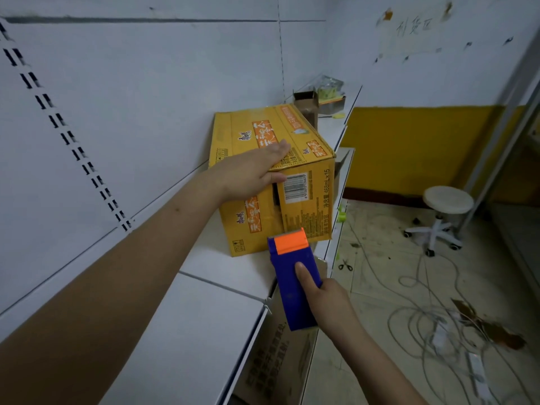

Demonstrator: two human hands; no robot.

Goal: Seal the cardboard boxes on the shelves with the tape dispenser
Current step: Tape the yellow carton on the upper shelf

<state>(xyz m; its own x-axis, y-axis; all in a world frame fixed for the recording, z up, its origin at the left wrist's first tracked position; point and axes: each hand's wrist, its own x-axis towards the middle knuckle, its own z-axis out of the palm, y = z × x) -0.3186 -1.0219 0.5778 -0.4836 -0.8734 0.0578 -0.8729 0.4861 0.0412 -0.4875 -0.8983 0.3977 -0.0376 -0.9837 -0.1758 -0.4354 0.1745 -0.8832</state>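
A yellow cardboard box [304,200] with orange print stands on the white shelf [187,331]. Its near end flaps show a dark gap between them. My left hand [251,173] grips the box's top near corner, fingers flat on the top and thumb on the end flap. My right hand [330,299] holds a blue tape dispenser [292,290] with an orange front end, forefinger laid along its top. The dispenser's orange end hovers just in front of the box's lower near edge.
A small open brown box [306,108] and a tray of yellow items [331,96] sit further along the shelf. A lower shelf holds a brown carton [277,363]. On the floor lie scissors [345,266], tangled cables [432,314] and a white stool [444,211].
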